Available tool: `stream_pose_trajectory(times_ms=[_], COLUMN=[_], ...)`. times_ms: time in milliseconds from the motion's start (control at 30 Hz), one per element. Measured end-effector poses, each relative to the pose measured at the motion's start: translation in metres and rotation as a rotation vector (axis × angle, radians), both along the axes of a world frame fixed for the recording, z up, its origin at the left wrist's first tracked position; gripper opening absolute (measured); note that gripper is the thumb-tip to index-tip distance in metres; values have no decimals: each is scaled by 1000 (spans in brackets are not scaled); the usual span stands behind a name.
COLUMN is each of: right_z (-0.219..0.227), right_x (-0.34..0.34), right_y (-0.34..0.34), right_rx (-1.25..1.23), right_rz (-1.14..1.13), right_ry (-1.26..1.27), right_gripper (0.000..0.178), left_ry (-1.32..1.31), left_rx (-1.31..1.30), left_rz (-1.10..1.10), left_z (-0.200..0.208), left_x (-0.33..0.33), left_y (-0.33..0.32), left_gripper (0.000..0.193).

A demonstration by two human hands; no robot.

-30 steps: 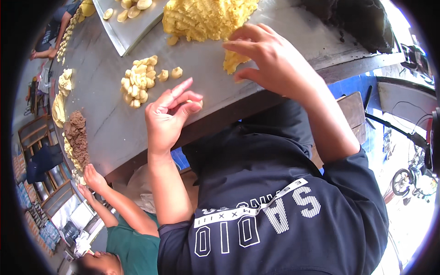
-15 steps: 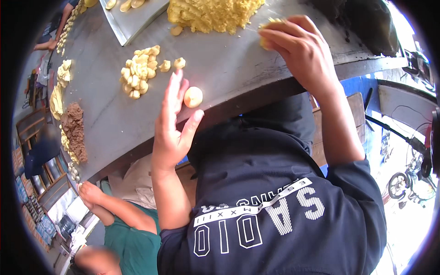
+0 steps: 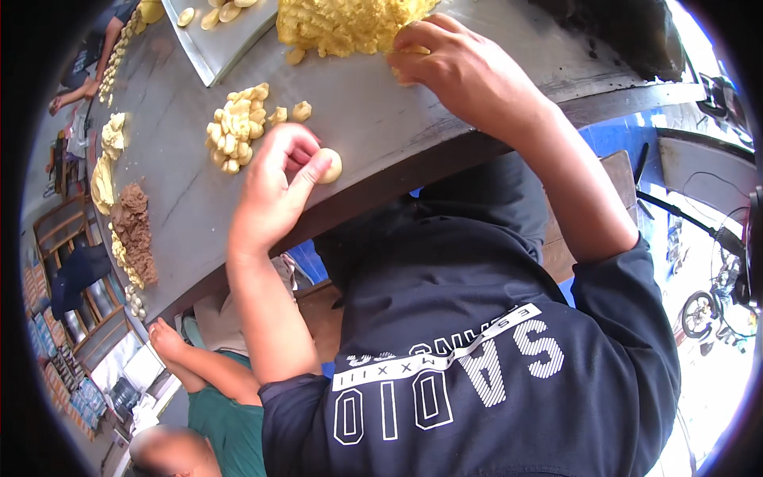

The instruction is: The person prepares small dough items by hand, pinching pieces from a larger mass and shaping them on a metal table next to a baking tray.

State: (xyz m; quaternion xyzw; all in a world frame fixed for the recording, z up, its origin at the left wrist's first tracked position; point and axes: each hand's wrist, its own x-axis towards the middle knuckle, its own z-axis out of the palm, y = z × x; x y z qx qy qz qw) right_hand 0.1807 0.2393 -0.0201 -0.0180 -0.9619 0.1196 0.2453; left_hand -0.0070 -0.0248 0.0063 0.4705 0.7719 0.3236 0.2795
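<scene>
My left hand (image 3: 274, 179) is at the table's near edge. Its fingers are curled and its thumb lies against a smooth, pale yellow dough ball (image 3: 331, 166); where the fingertips meet the ball is partly hidden. At the near right side of a big, rough yellow dough mound (image 3: 342, 28), my right hand (image 3: 453, 67) is closed, with a bit of yellow dough (image 3: 404, 76) showing under its fingers. Two small dough lumps (image 3: 301, 111) lie beyond my left hand, beside a heap of small dough pieces (image 3: 237, 127).
A metal tray (image 3: 213, 67) with flattened dough rounds stands at the back. Along the left lie brown filling (image 3: 135, 234) and more yellow dough (image 3: 103, 183). A co-worker in a green shirt (image 3: 226, 421) sits at lower left. A dark bundle (image 3: 628, 36) lies back right.
My right hand has moved left to the mound's edge. My left hand has gone from outstretched fingers beside the dough ball to curled fingers with the thumb on it.
</scene>
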Motion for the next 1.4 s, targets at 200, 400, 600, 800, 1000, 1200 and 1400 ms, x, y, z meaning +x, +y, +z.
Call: stream_pose_trajectory(times_ms=[200,400,600,800,1000,1200,1400], right_z=[7,-1,-1,-3,4,-4,3], right_x=[17,37,19,-5,22,18,8], right_y=[-13,-15,-7,-15,-10,-11,-17], right_rx=[-132,-177,-89,-22,-205,-62,-195], right_rz=[-33,-200,-129,-125,-155,-157,-60], right_ry=[-95,92,-54,-145,-86,-82,-87], right_gripper=[8,21,21,19,30,27,20], left_ry=[954,537,-443,611,382,680,679], left_rx=[-163,281,771,196,298,165,236], left_rz=[-98,-85,469,266,282,126,105], left_z=[-6,-22,-10,-28,-25,-21,-42], left_x=[26,10,5,5,27,47,25], left_y=[43,-4,19,33,-13,-13,-38], left_gripper=[18,20,40,25,9,16,35])
